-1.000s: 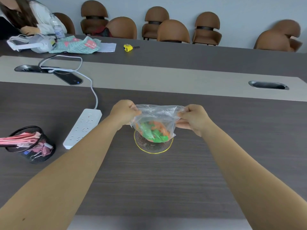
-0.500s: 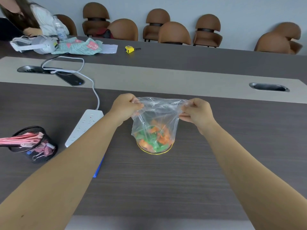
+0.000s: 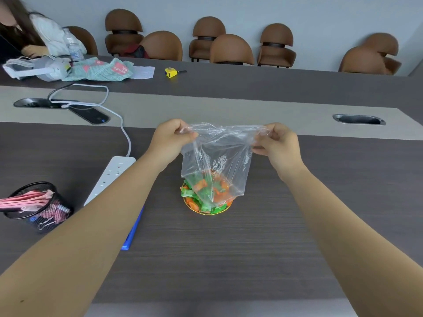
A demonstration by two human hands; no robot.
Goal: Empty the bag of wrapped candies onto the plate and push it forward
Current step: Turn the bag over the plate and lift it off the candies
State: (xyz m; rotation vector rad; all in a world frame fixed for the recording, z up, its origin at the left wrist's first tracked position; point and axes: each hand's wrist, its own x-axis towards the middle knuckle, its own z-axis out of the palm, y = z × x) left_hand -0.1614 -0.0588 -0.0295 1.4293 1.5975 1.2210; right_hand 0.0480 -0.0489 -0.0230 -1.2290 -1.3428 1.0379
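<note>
A clear plastic bag (image 3: 217,154) hangs upside down between my hands over a small round plate with a yellow rim (image 3: 207,213). My left hand (image 3: 170,139) pinches the bag's upper left corner and my right hand (image 3: 278,143) pinches its upper right corner. Green and orange wrapped candies (image 3: 194,195) lie heaped on the plate, partly still inside the bag's lower end, some spilling out at the left. The plate rests on the dark wooden table in front of me.
A white power strip (image 3: 109,177) with its cord lies left of the plate, a blue flat object (image 3: 132,232) under my left forearm. A black mesh cup (image 3: 39,207) stands at the left. A person sits at the far left behind the table. Brown chairs line the wall.
My hands have lifted the bag higher, stretching it taller. The candies have dropped from the hanging bag down onto the plate, and some now lie outside the bag.
</note>
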